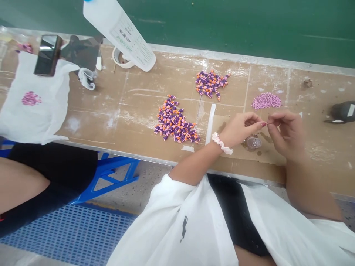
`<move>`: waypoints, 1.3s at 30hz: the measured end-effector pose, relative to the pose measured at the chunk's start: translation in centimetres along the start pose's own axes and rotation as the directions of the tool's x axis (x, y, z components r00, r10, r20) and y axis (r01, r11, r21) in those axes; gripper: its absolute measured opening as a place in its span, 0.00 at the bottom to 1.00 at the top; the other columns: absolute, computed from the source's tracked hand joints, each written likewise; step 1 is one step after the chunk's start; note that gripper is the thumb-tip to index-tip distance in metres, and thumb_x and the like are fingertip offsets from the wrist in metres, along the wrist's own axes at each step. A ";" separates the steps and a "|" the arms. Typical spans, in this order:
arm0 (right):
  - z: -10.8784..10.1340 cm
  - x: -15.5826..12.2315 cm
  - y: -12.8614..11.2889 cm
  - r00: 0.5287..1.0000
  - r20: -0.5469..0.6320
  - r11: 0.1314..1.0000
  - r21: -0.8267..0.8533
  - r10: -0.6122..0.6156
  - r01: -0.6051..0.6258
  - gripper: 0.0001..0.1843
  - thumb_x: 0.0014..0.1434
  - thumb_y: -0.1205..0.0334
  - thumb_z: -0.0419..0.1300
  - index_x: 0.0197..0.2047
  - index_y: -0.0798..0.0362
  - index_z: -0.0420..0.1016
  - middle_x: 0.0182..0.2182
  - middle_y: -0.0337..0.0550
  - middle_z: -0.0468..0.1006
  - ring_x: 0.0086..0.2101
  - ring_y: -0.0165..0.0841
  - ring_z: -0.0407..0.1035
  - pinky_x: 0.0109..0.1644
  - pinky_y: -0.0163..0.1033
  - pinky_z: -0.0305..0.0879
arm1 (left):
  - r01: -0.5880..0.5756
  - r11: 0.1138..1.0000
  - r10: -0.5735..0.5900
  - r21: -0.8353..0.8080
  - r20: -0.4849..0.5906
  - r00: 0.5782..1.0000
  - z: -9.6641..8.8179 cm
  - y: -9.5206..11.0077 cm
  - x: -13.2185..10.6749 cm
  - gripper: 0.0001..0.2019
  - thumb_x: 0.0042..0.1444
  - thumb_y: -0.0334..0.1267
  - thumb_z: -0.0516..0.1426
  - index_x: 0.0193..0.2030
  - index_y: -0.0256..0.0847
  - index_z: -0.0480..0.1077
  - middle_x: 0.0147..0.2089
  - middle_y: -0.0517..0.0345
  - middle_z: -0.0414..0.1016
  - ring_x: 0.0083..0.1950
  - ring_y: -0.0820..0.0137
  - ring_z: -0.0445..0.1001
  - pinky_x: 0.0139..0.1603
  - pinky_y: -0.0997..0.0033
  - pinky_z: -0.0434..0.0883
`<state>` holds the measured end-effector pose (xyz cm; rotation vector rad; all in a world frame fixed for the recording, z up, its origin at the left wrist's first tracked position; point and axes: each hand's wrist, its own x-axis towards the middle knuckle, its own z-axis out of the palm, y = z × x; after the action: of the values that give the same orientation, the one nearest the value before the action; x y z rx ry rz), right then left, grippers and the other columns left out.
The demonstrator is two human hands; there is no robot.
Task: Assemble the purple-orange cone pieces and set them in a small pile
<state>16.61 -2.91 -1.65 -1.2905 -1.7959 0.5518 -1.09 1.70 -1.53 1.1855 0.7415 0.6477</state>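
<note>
My left hand [241, 127], with a pale scrunchie [222, 144] round the wrist, is closed in a pinch. Opposite it, my right hand [287, 133] pinches too, and the fingertips of both nearly meet. Whatever sits between them is too small to make out. Just beyond the fingers lies a heap of tiny pink pieces [266, 101]. Below my hands a small clear round container [253, 142] rests on a damp-stained piece of cardboard [266, 157]. Left of my forearm are two piles of small purple, orange and pink figures, one nearer [176, 122] and one farther [210, 84].
A large white bottle [124, 37] leans over a tape roll [123, 61]. Farther left are a phone [47, 55] and a white cloth [52, 99] bearing pink bits [31, 98]. A black object [342, 112] lies at right. Another person's leg [22, 184] shows beside a blue stool [116, 170].
</note>
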 end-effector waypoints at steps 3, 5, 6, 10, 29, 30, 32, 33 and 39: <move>-0.1 0.0 -0.4 1.000 0.011 0.999 -0.026 -0.024 0.024 0.13 0.59 0.62 0.58 0.48 0.41 0.67 0.35 0.38 0.71 0.32 0.33 0.65 0.36 0.43 0.64 | 0.000 0.998 0.003 -0.062 0.047 0.999 -0.1 0.2 -0.1 0.20 0.51 0.54 0.61 0.35 0.35 0.70 0.33 0.59 0.72 0.33 0.80 0.68 0.37 0.76 0.66; -0.2 0.0 -0.7 0.999 0.010 0.998 -0.051 -0.044 0.045 0.14 0.59 0.64 0.58 0.47 0.41 0.67 0.35 0.38 0.71 0.32 0.33 0.64 0.36 0.43 0.64 | 0.036 0.993 -0.025 -0.112 0.096 0.995 -0.2 0.3 -0.1 0.22 0.49 0.55 0.62 0.35 0.34 0.70 0.31 0.59 0.72 0.29 0.81 0.65 0.32 0.76 0.63; -0.2 -0.1 -0.8 0.998 0.008 0.997 -0.060 -0.054 0.055 0.14 0.58 0.65 0.58 0.47 0.41 0.67 0.35 0.38 0.72 0.32 0.33 0.64 0.36 0.44 0.63 | 0.054 0.990 -0.039 -0.129 0.118 0.992 -0.2 0.4 -0.2 0.23 0.48 0.56 0.62 0.35 0.34 0.70 0.31 0.60 0.71 0.27 0.82 0.63 0.29 0.76 0.61; -0.4 -0.1 -1.2 0.996 0.006 0.992 -0.090 -0.094 0.094 0.16 0.55 0.68 0.61 0.46 0.43 0.68 0.34 0.38 0.74 0.32 0.32 0.64 0.36 0.43 0.63 | 0.074 0.987 -0.053 -0.143 0.149 0.987 -0.3 0.6 -0.2 0.23 0.47 0.56 0.63 0.35 0.34 0.70 0.28 0.63 0.68 0.25 0.83 0.60 0.26 0.76 0.58; 0.5 -0.2 -3.0 0.976 -0.205 0.973 0.201 -0.068 0.110 0.20 0.51 0.74 0.63 0.46 0.45 0.73 0.32 0.39 0.73 0.30 0.29 0.69 0.29 0.36 0.67 | -0.545 0.682 0.535 0.488 0.176 0.826 0.0 0.5 -0.7 0.10 0.64 0.40 0.48 0.35 0.44 0.69 0.36 0.52 0.74 0.40 0.69 0.72 0.45 0.67 0.70; 0.4 -0.2 -3.1 0.981 -0.187 0.974 0.212 -0.043 0.084 0.19 0.51 0.73 0.63 0.46 0.45 0.73 0.32 0.39 0.73 0.30 0.28 0.69 0.28 0.35 0.67 | -0.564 0.631 0.551 0.532 0.204 0.809 0.1 0.4 -0.7 0.11 0.65 0.39 0.47 0.36 0.43 0.69 0.37 0.51 0.75 0.43 0.69 0.72 0.47 0.67 0.70; 0.3 -0.2 -3.5 0.985 -0.169 0.973 0.229 0.039 0.000 0.17 0.52 0.70 0.63 0.44 0.46 0.73 0.31 0.39 0.74 0.28 0.28 0.69 0.27 0.35 0.67 | -0.576 0.547 0.548 0.608 0.260 0.795 0.2 0.4 -0.6 0.14 0.66 0.39 0.45 0.40 0.40 0.71 0.40 0.50 0.75 0.48 0.69 0.73 0.51 0.67 0.70; 0.2 -0.2 -3.7 0.981 -0.171 0.971 0.235 0.087 -0.045 0.15 0.52 0.69 0.64 0.43 0.46 0.74 0.30 0.39 0.74 0.28 0.29 0.69 0.27 0.36 0.67 | -0.569 0.516 0.530 0.640 0.283 0.799 0.3 0.5 -0.6 0.16 0.67 0.38 0.44 0.42 0.37 0.71 0.41 0.49 0.75 0.49 0.69 0.73 0.54 0.67 0.69; -1.0 0.0 -3.9 0.949 -0.176 0.959 0.154 0.262 -0.236 0.12 0.49 0.60 0.67 0.38 0.48 0.71 0.28 0.40 0.74 0.26 0.32 0.69 0.26 0.39 0.66 | -0.277 0.325 0.283 0.904 0.187 0.941 -1.6 3.5 -1.9 0.14 0.66 0.36 0.47 0.48 0.36 0.71 0.51 0.48 0.73 0.55 0.65 0.70 0.59 0.63 0.66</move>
<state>15.28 -4.47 1.83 -1.4372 -1.4220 0.6471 -3.66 2.04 1.87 2.4446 0.9462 0.4866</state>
